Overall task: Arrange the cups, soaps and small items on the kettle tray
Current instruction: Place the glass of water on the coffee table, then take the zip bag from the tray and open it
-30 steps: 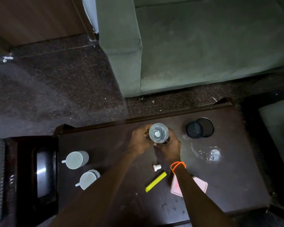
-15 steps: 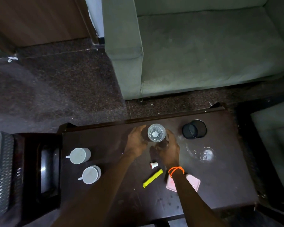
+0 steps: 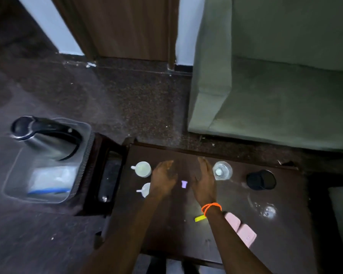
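Both my hands hover over the dark table (image 3: 166, 230) with straight fingers, holding nothing. My left hand (image 3: 163, 179) is beside two white cups, one (image 3: 143, 169) in full view and one (image 3: 146, 190) partly hidden behind the hand. My right hand (image 3: 204, 179) is just left of an upright clear glass (image 3: 222, 171). A small white cap (image 3: 184, 184) lies between the hands. A yellow stick (image 3: 199, 218) and a pink item (image 3: 241, 229) lie near my right wrist. The clear tray (image 3: 83, 155) holding a steel kettle (image 3: 46, 138) and white packets (image 3: 52, 180) stands at the left.
A black cup (image 3: 261, 179) and a second clear glass (image 3: 264, 209) lying on the table are at the right. A dark wooden holder (image 3: 109, 175) sits between tray and table. A green sofa (image 3: 275, 95) stands beyond the table.
Both hands have let go of the clear glass and moved left of it, fingers now straight. The view has swung left, bringing the kettle tray into sight.
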